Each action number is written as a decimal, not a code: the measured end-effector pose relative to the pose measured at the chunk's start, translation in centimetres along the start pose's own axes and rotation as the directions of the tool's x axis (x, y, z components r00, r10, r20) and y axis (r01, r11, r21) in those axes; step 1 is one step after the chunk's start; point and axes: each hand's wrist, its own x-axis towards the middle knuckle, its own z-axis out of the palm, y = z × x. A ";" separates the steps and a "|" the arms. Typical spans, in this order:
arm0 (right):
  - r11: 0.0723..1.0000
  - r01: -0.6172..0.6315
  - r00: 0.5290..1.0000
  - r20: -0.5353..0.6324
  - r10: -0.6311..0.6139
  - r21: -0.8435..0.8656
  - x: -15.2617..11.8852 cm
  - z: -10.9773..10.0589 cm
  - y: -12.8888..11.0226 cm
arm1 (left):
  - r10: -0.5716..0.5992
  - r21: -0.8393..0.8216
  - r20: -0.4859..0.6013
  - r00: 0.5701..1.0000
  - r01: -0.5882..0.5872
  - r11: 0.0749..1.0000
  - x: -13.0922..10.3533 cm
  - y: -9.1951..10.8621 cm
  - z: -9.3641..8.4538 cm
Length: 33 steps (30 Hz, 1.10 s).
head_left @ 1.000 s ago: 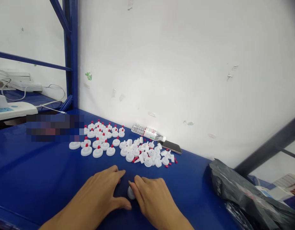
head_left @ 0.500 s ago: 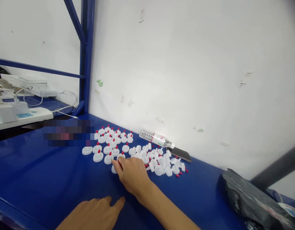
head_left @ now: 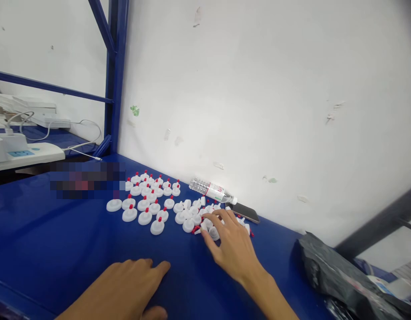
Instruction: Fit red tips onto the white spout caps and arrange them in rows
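White caps, red tips, blue tabletop, dark grey bag

A white wall fills the center and upper right of the frame, brightest around the middle and grayer toward the upper right corner. Pale scraps and a green patch mark it. At upper left stands a blue post with a crossbar. A blue table spans the bottom; a dark slanting beam enters at right.
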 end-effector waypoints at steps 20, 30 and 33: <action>0.688 -0.041 0.998 0.065 -0.009 0.724 -0.9 -1.5 -2.8 | 0.048 -0.456 -0.563 0.825 -0.359 0.814 3.2 2.7 -2.4; 0.884 -0.075 0.972 0.233 -0.039 0.462 -1.2 -1.6 -0.9 | 0.068 -0.281 -0.542 0.838 -0.257 0.925 4.4 0.8 -2.3; 0.847 -0.109 0.908 0.400 -0.129 0.521 -1.5 -1.4 -1.4 | 0.074 -0.223 -0.425 0.902 -0.183 0.957 4.7 0.6 -1.8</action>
